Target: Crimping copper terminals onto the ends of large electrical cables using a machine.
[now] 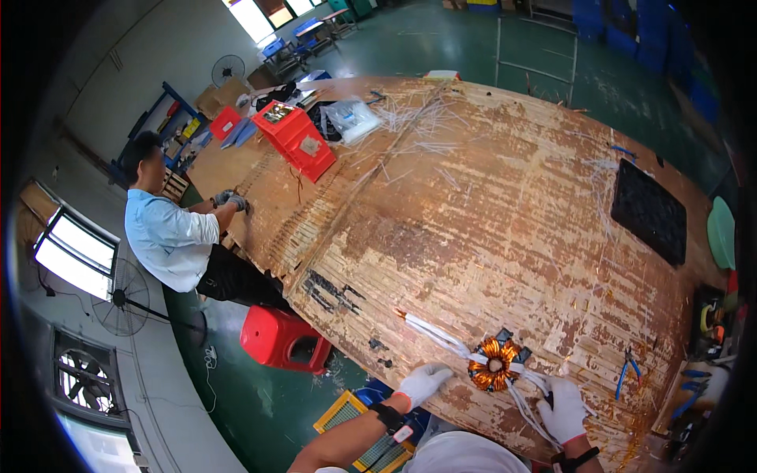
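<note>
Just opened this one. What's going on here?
A person in white gloves works at a worn wooden table with a copper-wound ring coil lying on it. The right hand is at the white leads on the coil's near right side; whether it grips them is unclear. The left hand is at the table edge, apart from the coil. Blue-handled pliers lie to the right. A co-worker stands at the table's left side.

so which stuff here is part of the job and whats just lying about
Part of the job, it seems:
copper-wound coil, between left hand and right hand
white sleeved leads
perhaps blue-handled pliers, lying nearby

Probably just lying about:
red bin
black tray
clear plastic bag
green basin
</note>
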Demonstrator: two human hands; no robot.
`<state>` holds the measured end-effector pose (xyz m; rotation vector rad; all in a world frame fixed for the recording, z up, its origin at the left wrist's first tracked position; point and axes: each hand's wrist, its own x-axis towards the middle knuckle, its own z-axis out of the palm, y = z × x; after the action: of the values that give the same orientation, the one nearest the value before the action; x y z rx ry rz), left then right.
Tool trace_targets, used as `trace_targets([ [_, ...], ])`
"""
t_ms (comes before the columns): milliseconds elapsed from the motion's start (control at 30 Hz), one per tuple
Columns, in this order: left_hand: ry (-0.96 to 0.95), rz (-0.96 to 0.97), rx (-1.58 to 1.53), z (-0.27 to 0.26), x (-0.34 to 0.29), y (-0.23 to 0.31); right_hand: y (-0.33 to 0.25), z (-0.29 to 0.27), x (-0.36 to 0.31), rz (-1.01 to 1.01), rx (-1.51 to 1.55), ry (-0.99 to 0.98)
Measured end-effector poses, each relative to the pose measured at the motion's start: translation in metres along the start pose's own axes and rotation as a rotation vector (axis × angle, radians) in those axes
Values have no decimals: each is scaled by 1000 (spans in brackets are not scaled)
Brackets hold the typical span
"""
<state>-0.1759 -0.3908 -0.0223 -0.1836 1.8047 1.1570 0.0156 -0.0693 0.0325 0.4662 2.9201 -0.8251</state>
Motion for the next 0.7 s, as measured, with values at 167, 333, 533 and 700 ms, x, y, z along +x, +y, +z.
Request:
trace_targets([
  [167,-84,-143,-161,21,17,5,-1,24,30,-8,-81,-204],
  [333,-194,-185,-181,39,27,25,6,34,37,19,-217,-225],
  [533,-218,-155,-332,34,24,24,-9,42,63,-71,-215,-203],
  [700,-193,-223,-267,34,39,21,-12,33,66,-7,-193,-300],
])
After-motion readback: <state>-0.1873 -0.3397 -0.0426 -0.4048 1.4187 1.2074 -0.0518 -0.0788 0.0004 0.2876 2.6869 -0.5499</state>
